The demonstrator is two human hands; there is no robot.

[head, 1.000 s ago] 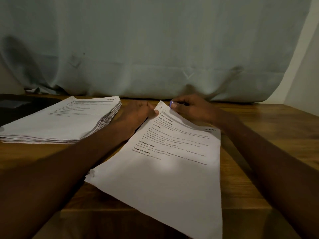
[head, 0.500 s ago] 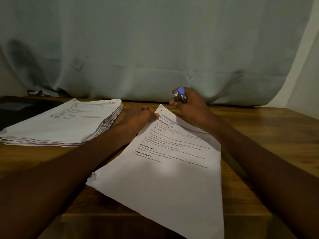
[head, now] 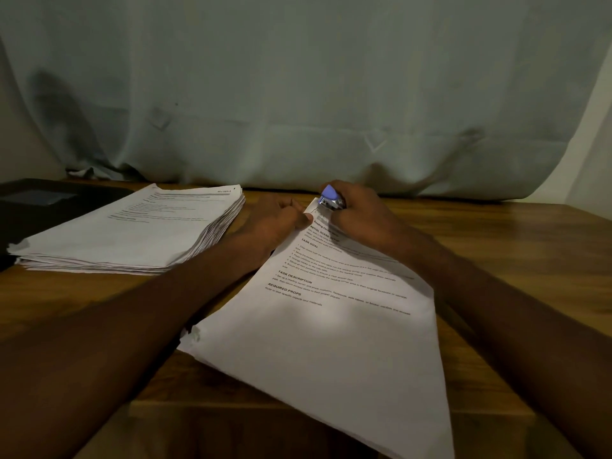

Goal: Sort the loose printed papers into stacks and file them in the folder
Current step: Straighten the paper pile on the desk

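Note:
A thin set of printed sheets (head: 331,342) lies slanted on the wooden table (head: 516,253) in front of me. My left hand (head: 275,220) pinches its far top corner between thumb and fingers. My right hand (head: 361,210) grips a small purple and silver stapler (head: 331,198), whose mouth sits at that same corner. A thick stack of printed papers (head: 132,233) rests to the left. A black folder (head: 39,207) lies at the far left, partly under that stack.
A pale curtain (head: 298,94) hangs along the table's back edge. The sheets' lower end overhangs the table's near edge (head: 231,407). Bare wood shows to the right of my right arm.
My right hand, which held the stapler raised above the sheets half a second ago, has come down and brought it onto the top corner. My left hand has kept its pinch.

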